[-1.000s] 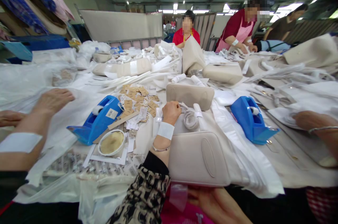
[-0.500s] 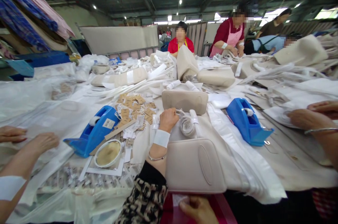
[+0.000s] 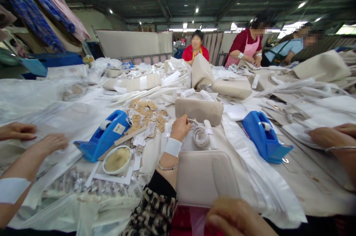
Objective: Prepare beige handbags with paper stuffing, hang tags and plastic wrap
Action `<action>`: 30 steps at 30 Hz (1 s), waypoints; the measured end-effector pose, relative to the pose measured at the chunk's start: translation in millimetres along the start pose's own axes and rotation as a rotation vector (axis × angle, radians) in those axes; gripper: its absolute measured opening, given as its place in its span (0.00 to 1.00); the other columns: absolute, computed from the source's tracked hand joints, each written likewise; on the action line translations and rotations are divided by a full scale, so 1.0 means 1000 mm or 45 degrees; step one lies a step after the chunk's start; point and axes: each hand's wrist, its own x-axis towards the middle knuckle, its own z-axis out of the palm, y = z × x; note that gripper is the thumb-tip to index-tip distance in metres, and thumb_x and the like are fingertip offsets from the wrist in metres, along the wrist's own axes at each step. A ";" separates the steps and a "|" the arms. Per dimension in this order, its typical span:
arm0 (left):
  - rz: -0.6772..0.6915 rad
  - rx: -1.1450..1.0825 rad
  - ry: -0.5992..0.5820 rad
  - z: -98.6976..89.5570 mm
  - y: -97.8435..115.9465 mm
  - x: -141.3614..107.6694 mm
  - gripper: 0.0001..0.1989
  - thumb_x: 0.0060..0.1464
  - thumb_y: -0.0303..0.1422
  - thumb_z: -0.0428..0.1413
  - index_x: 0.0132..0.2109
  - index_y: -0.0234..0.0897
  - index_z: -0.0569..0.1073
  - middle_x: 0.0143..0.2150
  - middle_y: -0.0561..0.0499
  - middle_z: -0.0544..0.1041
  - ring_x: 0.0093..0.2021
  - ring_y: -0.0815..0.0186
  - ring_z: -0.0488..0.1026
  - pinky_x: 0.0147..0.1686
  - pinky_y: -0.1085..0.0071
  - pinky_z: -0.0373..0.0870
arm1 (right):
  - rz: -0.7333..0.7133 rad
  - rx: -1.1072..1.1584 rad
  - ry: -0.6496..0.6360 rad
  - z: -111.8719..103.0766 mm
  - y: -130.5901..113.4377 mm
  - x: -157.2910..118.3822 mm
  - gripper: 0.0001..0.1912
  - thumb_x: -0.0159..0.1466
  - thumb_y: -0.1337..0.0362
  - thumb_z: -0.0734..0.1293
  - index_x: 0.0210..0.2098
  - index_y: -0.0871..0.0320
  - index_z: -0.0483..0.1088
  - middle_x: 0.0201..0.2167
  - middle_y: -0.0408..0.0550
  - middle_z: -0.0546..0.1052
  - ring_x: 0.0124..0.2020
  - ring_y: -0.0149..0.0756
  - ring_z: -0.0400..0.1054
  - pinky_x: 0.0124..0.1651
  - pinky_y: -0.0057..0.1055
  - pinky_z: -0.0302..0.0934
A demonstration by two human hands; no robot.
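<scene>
A beige handbag (image 3: 205, 176) lies in front of me, with an oval seam on its near panel. Its far panel (image 3: 198, 111) stands up behind a coiled, wrapped strap (image 3: 200, 136). My left hand (image 3: 180, 126) is closed in a pinch at a thin white cord (image 3: 192, 121) between the two panels. Down at the table's front edge, my right hand (image 3: 236, 217) is closed and somewhat blurred. At its fingertips hangs a translucent plastic strip (image 3: 197, 221), over something dark red below the bag.
Blue tape dispensers stand left (image 3: 104, 135) and right (image 3: 265, 137). Brown paper tags (image 3: 150, 113) are heaped behind a round dish (image 3: 116, 159). Co-workers' hands are close by at left (image 3: 52, 143) and right (image 3: 326, 137). Clear bags (image 3: 55, 113) cover the left side.
My right hand has risen and moved right at the front edge, with the strip beside it. My left hand stays at the cord. The whole view has shifted slightly.
</scene>
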 end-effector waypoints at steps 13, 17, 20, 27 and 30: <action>0.063 0.043 -0.090 -0.007 0.002 -0.013 0.21 0.49 0.20 0.54 0.52 0.36 0.65 0.44 0.41 0.79 0.46 0.55 0.77 0.43 0.66 0.71 | -0.304 -1.166 0.335 -0.020 -0.016 0.141 0.19 0.58 0.81 0.54 0.37 0.61 0.73 0.41 0.54 0.73 0.47 0.42 0.62 0.49 0.34 0.59; 0.013 -0.009 -0.046 -0.002 0.004 -0.014 0.19 0.51 0.19 0.50 0.51 0.32 0.65 0.46 0.36 0.78 0.49 0.51 0.76 0.45 0.61 0.71 | -0.354 -1.279 0.345 -0.018 -0.005 0.146 0.17 0.59 0.80 0.56 0.35 0.62 0.73 0.40 0.54 0.74 0.47 0.43 0.60 0.50 0.35 0.57; -0.017 -0.071 -0.007 0.004 0.005 -0.015 0.16 0.54 0.19 0.48 0.50 0.32 0.66 0.47 0.35 0.77 0.50 0.50 0.75 0.47 0.60 0.70 | -0.385 -1.295 0.373 -0.016 0.003 0.148 0.16 0.59 0.80 0.56 0.35 0.62 0.73 0.39 0.53 0.74 0.46 0.44 0.59 0.50 0.36 0.57; -0.031 -0.395 0.044 0.009 -0.001 -0.006 0.15 0.46 0.16 0.51 0.41 0.35 0.69 0.38 0.42 0.77 0.44 0.54 0.75 0.45 0.62 0.68 | -0.433 -1.266 0.437 -0.016 0.012 0.151 0.15 0.61 0.79 0.57 0.33 0.60 0.73 0.38 0.52 0.74 0.45 0.44 0.60 0.50 0.37 0.57; -0.004 -0.687 0.119 0.005 -0.008 0.004 0.13 0.42 0.16 0.51 0.34 0.37 0.67 0.30 0.52 0.73 0.37 0.62 0.73 0.39 0.69 0.67 | -0.454 -1.182 0.458 -0.017 0.014 0.151 0.17 0.61 0.79 0.57 0.34 0.59 0.74 0.38 0.51 0.74 0.45 0.44 0.60 0.51 0.37 0.59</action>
